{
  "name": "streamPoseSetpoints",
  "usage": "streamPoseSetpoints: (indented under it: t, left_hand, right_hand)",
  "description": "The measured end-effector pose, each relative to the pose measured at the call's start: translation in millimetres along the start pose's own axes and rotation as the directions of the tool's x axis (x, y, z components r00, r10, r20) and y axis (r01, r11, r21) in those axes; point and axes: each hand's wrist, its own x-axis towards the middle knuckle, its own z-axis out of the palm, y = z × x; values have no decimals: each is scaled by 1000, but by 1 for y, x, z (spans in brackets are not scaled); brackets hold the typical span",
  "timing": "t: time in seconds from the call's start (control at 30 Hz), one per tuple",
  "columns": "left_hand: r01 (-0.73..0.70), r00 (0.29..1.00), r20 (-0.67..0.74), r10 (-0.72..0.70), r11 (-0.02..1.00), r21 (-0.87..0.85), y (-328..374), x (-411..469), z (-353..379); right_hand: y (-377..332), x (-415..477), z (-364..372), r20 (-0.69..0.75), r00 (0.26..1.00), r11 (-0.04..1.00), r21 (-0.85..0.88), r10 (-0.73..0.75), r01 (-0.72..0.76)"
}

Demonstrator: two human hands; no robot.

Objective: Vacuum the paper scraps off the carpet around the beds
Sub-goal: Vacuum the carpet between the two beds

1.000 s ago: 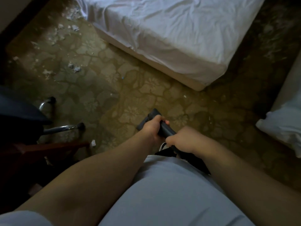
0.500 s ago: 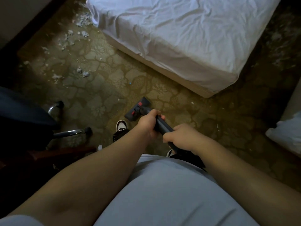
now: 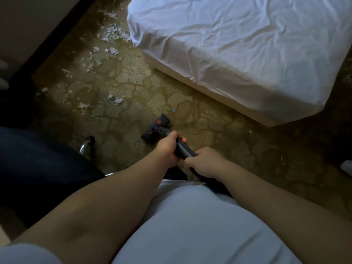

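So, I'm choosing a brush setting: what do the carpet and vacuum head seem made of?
The carpet looks like low-pile woven textile, matte: ribbed weave, floral pattern. The vacuum head seems hard black plastic, probably: smooth moulded shape, red tabs.

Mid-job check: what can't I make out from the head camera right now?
Head view:
1. The tube runs behind the right hand and the shirt; the vacuum's body is unseen.
2. The dark chair hides the carpet beneath it.
3. Carpet right of the bed is too dark to tell if it is clean.
4. A white thing is cut off by the right edge.
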Motion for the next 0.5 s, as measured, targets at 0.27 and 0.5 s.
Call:
streamPoseSetpoints:
  t: [0.27,0.5]
  left_hand:
    - [2,999,42,-5,998,68,43,13,-17]
    - [20,998,58,-26,994,104,57,22,-11]
  right_hand:
    - [-41,18,16,-21,999,998,43,41,-41]
    - [-51,25,15,-54,995,992,100,81,-75]
